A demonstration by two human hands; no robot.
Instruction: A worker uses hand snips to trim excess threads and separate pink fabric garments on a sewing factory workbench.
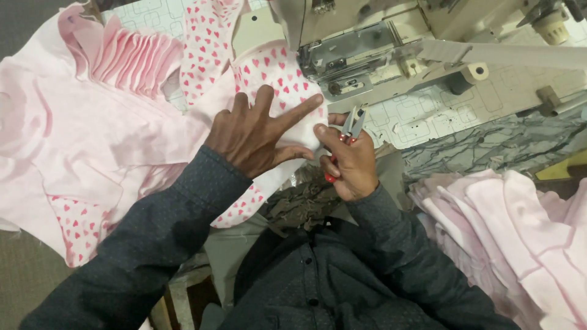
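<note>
While the sewing machine (367,55) sits at twelve o'clock and folded pink pieces (520,232) lie at four, the pink garment (92,134) spreads toward nine. Its heart-print edge (275,76) lies pinned under the left hand (254,134), fingers spread flat. Just at its three o'clock, the right hand (348,162) grips small snips (351,125); trimming cleanly likely wants that cloth kept taut.

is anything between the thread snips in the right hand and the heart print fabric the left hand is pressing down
Nothing visible. The thread snips in the right hand point at the edge of the heart print fabric, right beside the left hand and its fingers.
</note>
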